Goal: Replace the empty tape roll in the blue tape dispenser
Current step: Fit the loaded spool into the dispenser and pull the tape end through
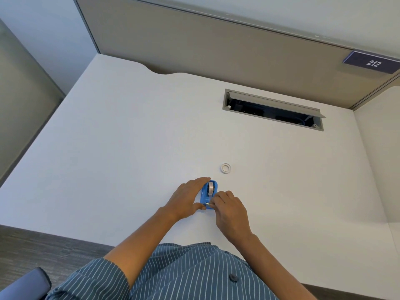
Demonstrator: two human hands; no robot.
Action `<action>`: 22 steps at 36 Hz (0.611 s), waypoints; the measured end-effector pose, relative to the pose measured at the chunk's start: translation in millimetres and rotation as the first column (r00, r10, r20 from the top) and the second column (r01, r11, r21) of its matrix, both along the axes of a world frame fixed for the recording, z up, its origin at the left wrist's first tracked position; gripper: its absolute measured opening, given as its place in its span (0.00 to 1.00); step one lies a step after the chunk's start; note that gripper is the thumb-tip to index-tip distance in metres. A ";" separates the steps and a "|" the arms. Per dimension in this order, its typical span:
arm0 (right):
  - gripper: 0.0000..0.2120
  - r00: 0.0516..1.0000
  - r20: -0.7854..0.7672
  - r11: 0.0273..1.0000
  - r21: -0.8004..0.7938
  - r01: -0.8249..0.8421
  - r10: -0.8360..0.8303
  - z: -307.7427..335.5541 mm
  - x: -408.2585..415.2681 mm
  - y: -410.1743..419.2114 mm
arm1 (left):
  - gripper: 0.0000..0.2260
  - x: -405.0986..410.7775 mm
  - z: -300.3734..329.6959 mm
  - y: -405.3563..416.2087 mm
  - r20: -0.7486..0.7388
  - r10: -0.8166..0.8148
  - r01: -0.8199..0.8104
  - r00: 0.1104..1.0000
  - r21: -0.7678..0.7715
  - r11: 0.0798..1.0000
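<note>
The blue tape dispenser (pixel 205 197) stands on the white desk (pixel 121 152), near its front edge. A tape roll (pixel 211 188) sits upright in its cradle. My left hand (pixel 186 198) wraps the dispenser's left side, fingers along the far end and thumb at the near end. My right hand (pixel 229 208) is at the dispenser's near right corner, fingertips pinched at the cutter end, seemingly on the tape's end. A small white empty roll core (pixel 226 168) lies flat on the desk just beyond the dispenser, apart from both hands.
An open cable slot (pixel 273 110) is cut into the desk at the back right. Grey partition walls (pixel 216 50) close the back and right sides, with a sign reading 212 (pixel 373 62). A blue chair part (pixel 28 284) shows at bottom left.
</note>
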State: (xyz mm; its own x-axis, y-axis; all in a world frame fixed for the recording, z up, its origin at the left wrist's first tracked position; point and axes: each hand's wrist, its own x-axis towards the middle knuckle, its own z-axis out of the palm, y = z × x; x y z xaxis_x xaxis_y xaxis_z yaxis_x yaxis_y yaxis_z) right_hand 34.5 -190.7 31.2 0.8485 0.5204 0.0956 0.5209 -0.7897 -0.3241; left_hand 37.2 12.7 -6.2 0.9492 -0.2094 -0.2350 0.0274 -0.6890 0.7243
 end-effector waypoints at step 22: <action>0.06 0.999 0.039 0.996 0.085 0.034 -0.038 -8.3 -25.2 -5.0 | 0.41 -1.8 4.2 -2.7 -0.001 0.006 -0.006 1.000 0.034 0.999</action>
State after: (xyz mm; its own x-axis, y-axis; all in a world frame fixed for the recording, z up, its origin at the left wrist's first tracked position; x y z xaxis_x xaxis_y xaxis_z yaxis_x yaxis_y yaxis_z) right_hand 9.3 -195.8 22.9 0.8612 0.4782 0.1722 0.5065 -0.7792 -0.3692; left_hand 35.4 10.0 -2.0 0.9503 -0.1952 -0.2425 0.0323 -0.7128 0.7006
